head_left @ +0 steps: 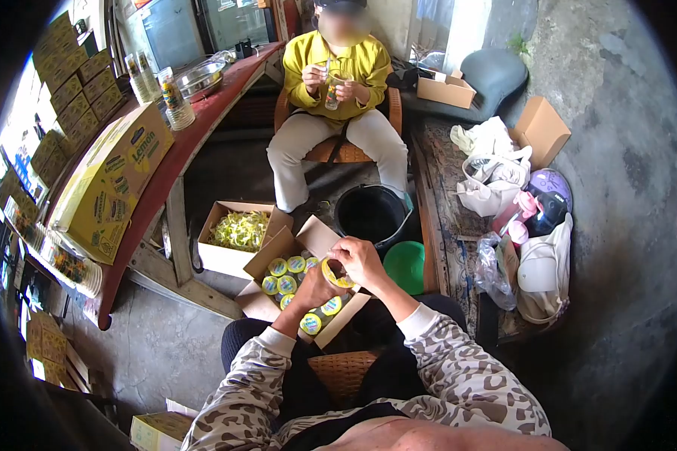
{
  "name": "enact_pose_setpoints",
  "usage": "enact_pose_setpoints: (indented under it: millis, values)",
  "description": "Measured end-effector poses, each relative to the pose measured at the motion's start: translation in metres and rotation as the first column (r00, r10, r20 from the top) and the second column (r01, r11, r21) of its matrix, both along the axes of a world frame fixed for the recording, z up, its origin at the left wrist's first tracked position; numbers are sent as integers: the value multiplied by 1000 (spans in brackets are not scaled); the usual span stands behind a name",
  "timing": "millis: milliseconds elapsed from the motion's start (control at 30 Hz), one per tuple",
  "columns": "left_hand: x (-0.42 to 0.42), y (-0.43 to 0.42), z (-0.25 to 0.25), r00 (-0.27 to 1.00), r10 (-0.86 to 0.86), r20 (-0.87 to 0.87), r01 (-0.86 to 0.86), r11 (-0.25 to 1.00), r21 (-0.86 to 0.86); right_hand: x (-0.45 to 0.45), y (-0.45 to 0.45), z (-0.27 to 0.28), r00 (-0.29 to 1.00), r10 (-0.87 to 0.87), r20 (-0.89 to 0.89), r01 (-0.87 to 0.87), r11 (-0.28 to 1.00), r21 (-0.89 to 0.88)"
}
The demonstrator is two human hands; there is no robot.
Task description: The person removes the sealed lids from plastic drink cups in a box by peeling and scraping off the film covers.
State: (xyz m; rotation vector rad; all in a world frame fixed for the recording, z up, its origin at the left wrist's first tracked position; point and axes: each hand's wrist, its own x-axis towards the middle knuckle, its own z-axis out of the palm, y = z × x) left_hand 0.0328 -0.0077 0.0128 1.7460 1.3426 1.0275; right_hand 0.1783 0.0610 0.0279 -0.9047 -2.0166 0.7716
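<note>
My left hand (317, 289) is wrapped round a plastic cup with a yellow sealed lid (340, 279), tilted so that the lid faces me. At the upper edge of that lid, my right hand (358, 263) has its fingers pinched together; what lies between them is too small to make out. Directly below both hands stands an open cardboard box (261, 302) with several upright cups (286, 285) under yellow-and-blue lids. Part of the box and its cups is hidden by my hands and forearms.
Opposite sits a person in a yellow jacket (301, 60), holding a cup (332, 96). Nearby are a box of yellow-green strips (238, 230), a black bucket (365, 218) and a green basin (405, 268). A red-edged table (229, 85) with a lemon carton (116, 180) stands left; bags (496, 180) lie right.
</note>
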Motion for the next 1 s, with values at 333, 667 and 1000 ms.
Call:
enact_pose_setpoints:
  millis: [333,667,1000]
  values:
    - [32,3,-10,963,255,-83,-238,956,172,-4,5,-12,974,-174,-142,137,961,-239]
    - [24,5,-12,977,198,78,-209,962,175,2,8,3,979,-16,-205,-63,926,-372]
    - [20,-3,-1,990,116,85,-124,988,94,4,6,0,987,83,-140,-97,990,-102]
